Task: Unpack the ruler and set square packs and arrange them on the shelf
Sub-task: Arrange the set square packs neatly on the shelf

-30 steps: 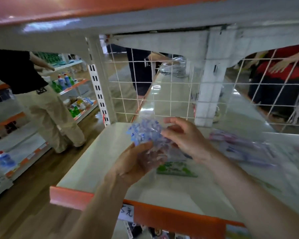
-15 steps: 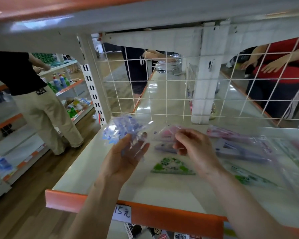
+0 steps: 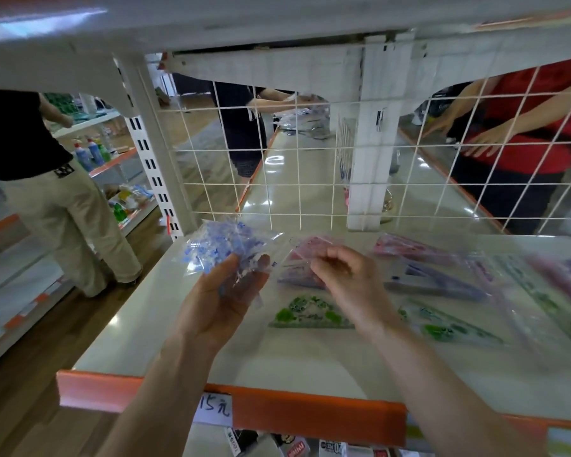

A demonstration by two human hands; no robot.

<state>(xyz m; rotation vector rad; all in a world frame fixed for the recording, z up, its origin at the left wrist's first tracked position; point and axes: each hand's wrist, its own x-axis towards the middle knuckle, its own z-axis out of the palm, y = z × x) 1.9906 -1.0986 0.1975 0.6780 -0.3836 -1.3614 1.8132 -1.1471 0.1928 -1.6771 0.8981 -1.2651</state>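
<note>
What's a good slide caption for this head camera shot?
Left hand grips a crumpled blue wrapper; right hand pinches a pink pack above set squares lying on the shelf.

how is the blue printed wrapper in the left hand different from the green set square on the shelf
The blue-printed wrapper is crumpled and shapeless; the green set square is a flat, crisp triangle. The wrapper is held up in the left hand; the set square lies on the shelf, untouched. Both are see-through plastic.
</note>
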